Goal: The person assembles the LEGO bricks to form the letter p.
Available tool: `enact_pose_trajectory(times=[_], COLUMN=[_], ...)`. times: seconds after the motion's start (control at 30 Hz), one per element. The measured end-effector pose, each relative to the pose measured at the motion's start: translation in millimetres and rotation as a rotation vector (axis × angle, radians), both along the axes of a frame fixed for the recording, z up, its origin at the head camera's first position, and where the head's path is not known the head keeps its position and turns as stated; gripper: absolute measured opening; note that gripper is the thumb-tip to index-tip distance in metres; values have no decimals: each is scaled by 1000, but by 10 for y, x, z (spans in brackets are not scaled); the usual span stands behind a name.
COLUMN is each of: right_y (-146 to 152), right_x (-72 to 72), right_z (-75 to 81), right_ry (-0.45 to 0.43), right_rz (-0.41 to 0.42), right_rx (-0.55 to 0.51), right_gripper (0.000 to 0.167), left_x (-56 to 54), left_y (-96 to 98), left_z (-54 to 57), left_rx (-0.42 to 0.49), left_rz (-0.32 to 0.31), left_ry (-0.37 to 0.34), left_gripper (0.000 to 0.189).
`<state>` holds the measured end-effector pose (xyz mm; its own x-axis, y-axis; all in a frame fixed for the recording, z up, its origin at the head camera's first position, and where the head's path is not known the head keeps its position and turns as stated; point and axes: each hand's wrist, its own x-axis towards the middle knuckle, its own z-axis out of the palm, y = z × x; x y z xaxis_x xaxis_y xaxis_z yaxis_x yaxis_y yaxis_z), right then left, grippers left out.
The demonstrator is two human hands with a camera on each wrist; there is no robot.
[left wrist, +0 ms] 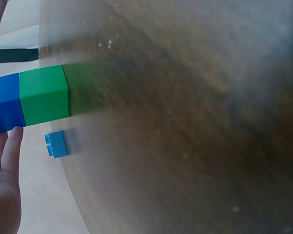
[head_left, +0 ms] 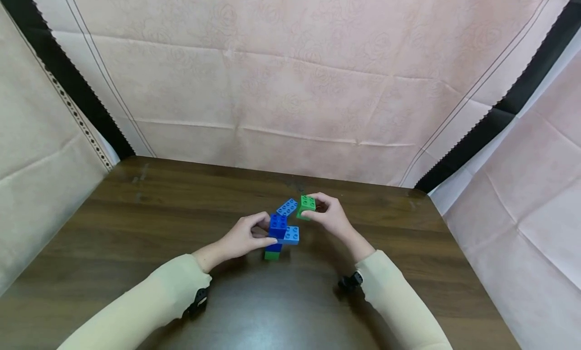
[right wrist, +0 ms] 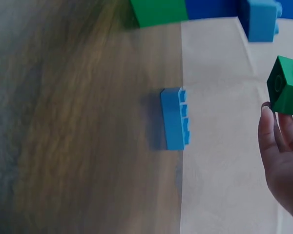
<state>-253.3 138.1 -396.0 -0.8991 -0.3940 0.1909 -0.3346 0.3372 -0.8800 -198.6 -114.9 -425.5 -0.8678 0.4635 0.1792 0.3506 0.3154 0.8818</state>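
Observation:
A small tower of toy building bricks stands on the table, with a green brick at its foot. Above that come dark blue bricks, and a light blue brick juts out to the right between them. My left hand pinches this tower from its left side, thumb in front and fingers behind. Raised just beyond the tower, my right hand holds a separate green brick between thumb and fingers. A loose light blue brick lies on the table behind the tower.
The brown wooden table reaches back to a pale fabric wall. Similar fabric hangs at both sides, with black strips along the corners. Dark wrist devices sit at both sleeves.

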Motion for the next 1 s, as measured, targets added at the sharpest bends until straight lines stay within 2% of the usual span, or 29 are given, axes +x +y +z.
enact_pose_trajectory(times=[0.27, 0.57, 0.83, 1.0], right_y=[-6, -35, -23, -35], right_x=[78, 144, 156, 157], right_z=[30, 27, 1, 18], right_ry=[-48, -34, -14, -13], right_rz=[63, 120, 118, 104], right_rx=[-24, -43, -21, 27], right_gripper=[34, 36, 35, 34], left_x=[-78, -136, -146, -148], left_y=[-5, -15, -4, -11], left_z=[1, 11, 17, 20], left_rx=[-6, -30, -27, -22], left_rz=[13, 16, 15, 18], left_ry=[12, 24, -7, -11], left_gripper=[29, 30, 31, 31])
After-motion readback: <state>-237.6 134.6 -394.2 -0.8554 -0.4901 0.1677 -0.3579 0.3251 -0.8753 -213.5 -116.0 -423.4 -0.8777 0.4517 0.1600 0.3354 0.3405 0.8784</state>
